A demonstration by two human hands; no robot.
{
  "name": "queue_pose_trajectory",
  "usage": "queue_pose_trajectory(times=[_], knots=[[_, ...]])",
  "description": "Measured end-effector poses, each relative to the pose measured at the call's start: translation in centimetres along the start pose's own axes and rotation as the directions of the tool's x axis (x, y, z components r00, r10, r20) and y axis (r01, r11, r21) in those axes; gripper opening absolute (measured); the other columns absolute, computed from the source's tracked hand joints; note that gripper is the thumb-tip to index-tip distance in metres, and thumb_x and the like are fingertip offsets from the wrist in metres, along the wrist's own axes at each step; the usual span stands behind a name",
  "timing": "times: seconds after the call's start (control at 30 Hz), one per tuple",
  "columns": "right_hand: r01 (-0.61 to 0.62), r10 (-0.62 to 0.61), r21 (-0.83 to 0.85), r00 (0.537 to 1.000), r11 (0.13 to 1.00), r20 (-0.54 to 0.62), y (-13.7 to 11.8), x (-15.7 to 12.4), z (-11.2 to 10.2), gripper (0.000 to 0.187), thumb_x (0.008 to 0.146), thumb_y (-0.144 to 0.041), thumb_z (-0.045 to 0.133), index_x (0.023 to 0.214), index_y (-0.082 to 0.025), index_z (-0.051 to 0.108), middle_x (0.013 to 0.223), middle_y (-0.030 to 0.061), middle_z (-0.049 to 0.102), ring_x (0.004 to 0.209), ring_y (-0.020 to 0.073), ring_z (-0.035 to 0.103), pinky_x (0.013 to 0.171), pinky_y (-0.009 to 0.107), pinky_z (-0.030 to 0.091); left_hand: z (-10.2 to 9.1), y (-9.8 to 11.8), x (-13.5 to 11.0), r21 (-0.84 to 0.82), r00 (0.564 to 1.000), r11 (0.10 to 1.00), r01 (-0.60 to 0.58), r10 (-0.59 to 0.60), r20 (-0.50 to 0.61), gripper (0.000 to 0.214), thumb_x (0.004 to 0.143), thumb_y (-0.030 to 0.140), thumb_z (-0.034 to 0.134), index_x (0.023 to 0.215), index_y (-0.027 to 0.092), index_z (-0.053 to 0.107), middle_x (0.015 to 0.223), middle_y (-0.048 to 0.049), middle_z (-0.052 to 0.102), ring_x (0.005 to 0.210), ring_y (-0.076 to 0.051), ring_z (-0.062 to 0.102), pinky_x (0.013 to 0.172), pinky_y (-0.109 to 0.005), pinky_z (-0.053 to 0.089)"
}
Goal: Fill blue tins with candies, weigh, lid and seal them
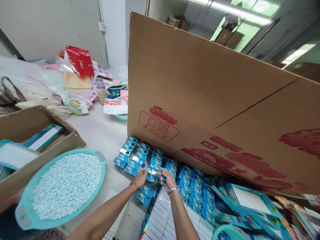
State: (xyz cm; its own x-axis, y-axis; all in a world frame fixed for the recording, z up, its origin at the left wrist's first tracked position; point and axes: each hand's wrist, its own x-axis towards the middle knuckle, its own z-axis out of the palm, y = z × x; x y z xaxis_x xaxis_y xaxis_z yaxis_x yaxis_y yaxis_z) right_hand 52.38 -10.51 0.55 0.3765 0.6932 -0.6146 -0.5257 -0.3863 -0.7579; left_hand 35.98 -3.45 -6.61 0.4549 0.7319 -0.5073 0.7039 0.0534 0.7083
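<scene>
In front of the tall cardboard carton [200,83], small blue cases [131,169] are set out in rows on the table [100,128]. Near the carton's foot, the left hand [140,178] is held among the cases; whether anything is pinched by its fingers cannot be told. Between the right hand's [168,179] curled fingers, a small blue piece [164,179] appears to be pinched. The glossy cases are judged light, stiff and slippery, best gripped by opposite side edges.

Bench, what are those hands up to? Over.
Left hand over the blue cases. Right hand close by, grip unclear. Cases in rows. Tall cardboard standing behind them.
</scene>
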Motion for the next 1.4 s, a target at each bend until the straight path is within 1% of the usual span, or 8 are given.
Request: queue_pose_trajectory(times=[0.13, 0.3, 0.53, 0.77, 0.97, 1.17, 1.27, 1.4], knots=[[0.046, -0.032, -0.175, 0.996, 0.983, 0.082, -1.1, 1.6, 2.6, 0.043, 0.064, -0.048, 0.072, 0.092, -0.018, 0.058, 0.062, 0.0005, 0.064, 0.042, 0.0078, 0.043, 0.038, 0.018, 0.025, 0.4, -2.2, -2.1, 0.034, 0.988, 0.988, -0.150, 0.151, -0.033, 0.051, 0.097, 0.036, 0.026, 0.140, 0.017, 0.046, 0.145, -0.0127, 0.051, 0.139, -0.022, 0.042, 0.117, -0.036, 0.029], [0.070, -0.048, -0.331, 0.996, 0.941, 0.074, -2.1, 4.6, 5.5, 0.037, 0.071, -0.042, 0.064, 0.100, -0.019, 0.059, 0.048, -0.0080, 0.050, 0.038, 0.0085, 0.040, 0.035, 0.017, 0.023, 0.2, -2.1, 1.4, 0.066, 0.961, 0.959, -0.274, 0.271, 0.053, 0.068, 0.086, 0.021, 0.046, 0.151, 0.013, 0.028, 0.161, -0.0131, 0.023, 0.150, -0.026, 0.013, 0.123, -0.045, 0.016], [0.080, -0.031, -0.596, 0.995, 0.799, 0.092, -3.7, 7.2, 7.8, 0.022, 0.074, -0.031, 0.063, 0.091, -0.017, 0.059, 0.066, -0.0011, 0.065, 0.043, 0.0077, 0.047, 0.039, 0.018, 0.033, 0.8, -2.9, 4.1, 0.146, 0.970, 0.963, -0.225, 0.207, 0.131, 0.062, 0.089, 0.024, 0.046, 0.149, 0.015, 0.034, 0.158, -0.0170, 0.030, 0.149, -0.033, 0.018, 0.120, -0.053, 0.019], [0.106, -0.050, -0.886, 0.994, 0.452, 0.093, -4.3, 9.6, 9.1, 0.012, 0.078, -0.023, 0.059, 0.072, -0.016, 0.066, 0.072, 0.0044, 0.071, 0.060, 0.0131, 0.062, 0.055, 0.020, 0.042, 1.2, -6.1, 0.7, 0.333, 0.934, 0.875, -0.352, 0.306, 0.185, 0.056, 0.087, 0.003, 0.035, 0.140, 0.019, 0.045, 0.154, -0.0148, 0.037, 0.146, -0.029, 0.026, 0.114, -0.049, 0.034], [0.069, -0.079, -0.992, 0.995, 0.102, 0.061, -5.1, 12.6, 12.0, 0.013, 0.072, -0.027, 0.069, 0.071, -0.015, 0.072, 0.091, 0.0159, 0.075, 0.098, 0.0290, 0.069, 0.075, 0.028, 0.048, 0.5, -6.0, 0.5, 0.458, 0.915, 0.792, -0.403, 0.336, 0.225, 0.035, 0.089, 0.008, 0.036, 0.109, 0.017, 0.063, 0.122, -0.0195, 0.059, 0.126, -0.034, 0.050, 0.097, -0.048, 0.050], [0.028, -0.051, -0.998, 0.998, -0.056, 0.031, -5.2, 14.9, 13.8, 0.025, 0.056, -0.020, 0.079, 0.081, -0.015, 0.076, 0.100, 0.0196, 0.074, 0.099, 0.0339, 0.069, 0.075, 0.033, 0.052, -1.0, -5.7, -2.6, 0.479, 0.934, 0.801, -0.357, 0.297, 0.200, 0.029, 0.089, 0.009, 0.037, 0.099, 0.018, 0.063, 0.114, -0.0151, 0.062, 0.100, -0.025, 0.064, 0.084, -0.037, 0.054], [0.017, -0.043, -0.997, 0.999, -0.077, 0.021, -5.1, 15.6, 13.8, 0.026, 0.053, -0.016, 0.079, 0.078, -0.016, 0.076, 0.096, 0.0186, 0.075, 0.097, 0.0339, 0.070, 0.073, 0.033, 0.054, -2.6, -5.8, -5.1, 0.364, 0.959, 0.890, -0.275, 0.280, 0.040, 0.027, 0.093, 0.018, 0.037, 0.097, 0.023, 0.063, 0.107, -0.0101, 0.066, 0.094, -0.021, 0.066, 0.084, -0.032, 0.053], [0.014, -0.039, -0.998, 0.999, -0.061, 0.016, -4.9, 15.7, 13.7, 0.020, 0.051, -0.013, 0.080, 0.070, -0.016, 0.073, 0.087, 0.0171, 0.075, 0.094, 0.0344, 0.071, 0.072, 0.034, 0.054, -7.8, -4.2, -5.0, -0.137, 0.944, 0.984, -0.113, 0.063, -0.325, 0.026, 0.091, 0.031, 0.042, 0.099, 0.023, 0.065, 0.105, -0.0063, 0.069, 0.086, -0.019, 0.068, 0.076, -0.030, 0.057]])
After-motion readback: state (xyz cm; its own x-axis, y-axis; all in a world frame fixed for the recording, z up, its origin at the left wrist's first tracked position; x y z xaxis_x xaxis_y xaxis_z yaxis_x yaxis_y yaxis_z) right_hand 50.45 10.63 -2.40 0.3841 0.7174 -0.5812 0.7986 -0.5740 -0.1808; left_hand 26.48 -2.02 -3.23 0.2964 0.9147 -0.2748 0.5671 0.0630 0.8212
